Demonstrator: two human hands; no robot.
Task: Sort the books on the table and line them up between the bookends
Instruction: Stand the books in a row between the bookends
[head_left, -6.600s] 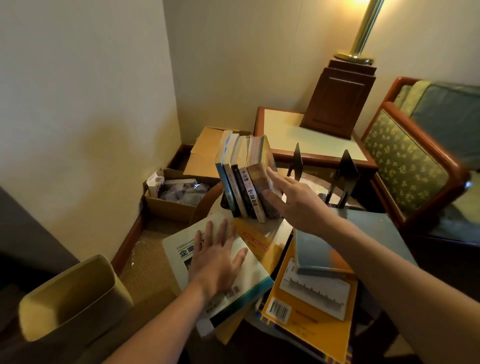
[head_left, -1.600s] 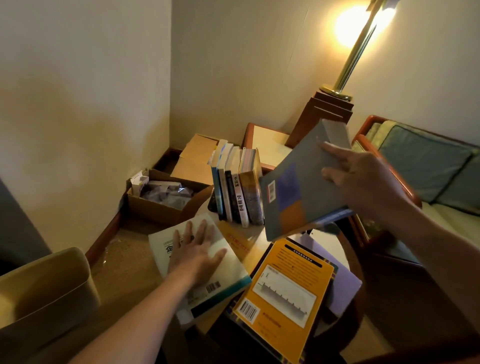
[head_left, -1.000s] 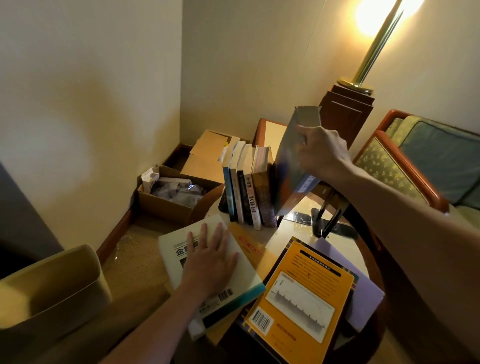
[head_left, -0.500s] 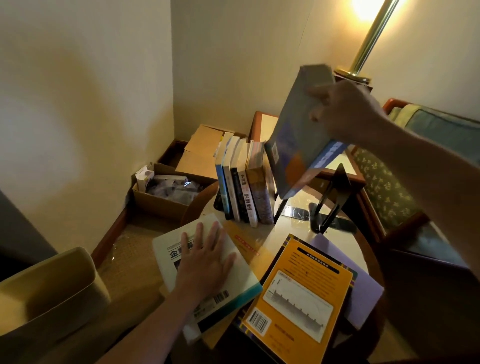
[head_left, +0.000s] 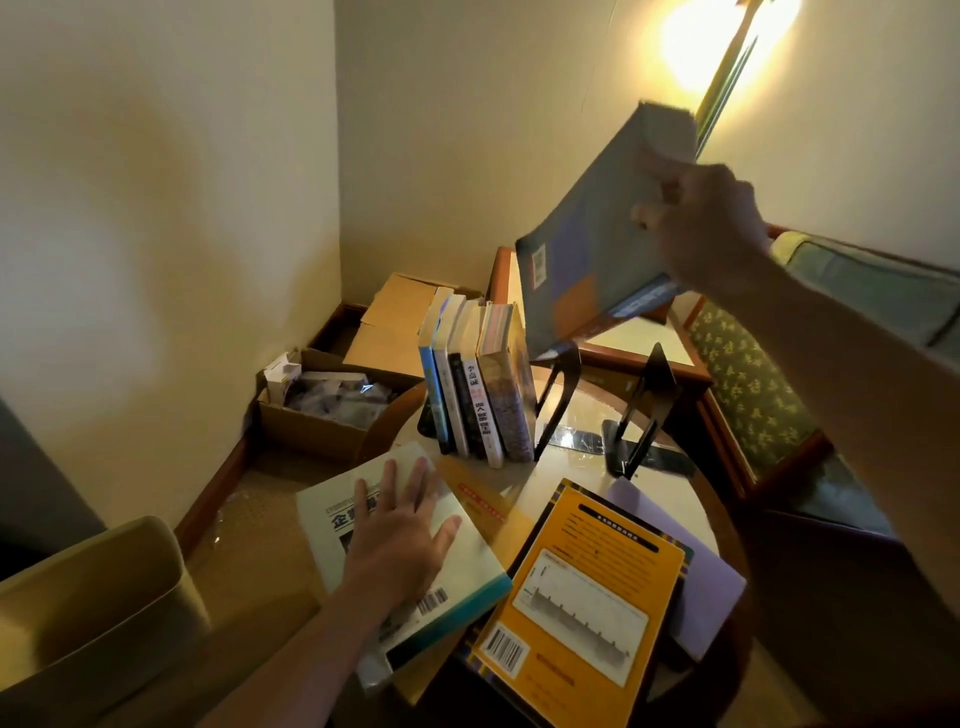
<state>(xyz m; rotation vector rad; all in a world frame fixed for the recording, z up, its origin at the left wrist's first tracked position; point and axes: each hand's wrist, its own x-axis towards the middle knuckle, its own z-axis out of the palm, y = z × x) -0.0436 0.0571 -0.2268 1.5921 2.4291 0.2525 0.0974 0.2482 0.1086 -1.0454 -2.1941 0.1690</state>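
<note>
**Grey-blue book held aloft, ready to join the row**

The large grey-blue paperback with an orange patch on its cover (head_left: 597, 260) hangs tilted in the air above the upright row of five books (head_left: 475, 384), its lower corner just over the nearer black metal bookend (head_left: 558, 400). The right hand (head_left: 711, 234) has its grip clamped on the book's right edge, fingers on the cover; motion blur makes the exact finger placement hard to read. The left hand (head_left: 400, 540) lies flat, fingers spread, on a thick white book with a teal edge (head_left: 457, 545) at the near edge of the round glass-covered tabletop (head_left: 571, 457), holding nothing.

The step in hand appears to be bringing this book to the row. The next move likely calls for turning it upright, spine outward, and lowering it beside the row, which may mean shifting the nearer bookend, since it stands against the last book. A second black bookend (head_left: 644, 410) stands apart to the right. A yellow-orange book (head_left: 576, 608) and a lilac one (head_left: 691, 561) still lie flat.
</note>
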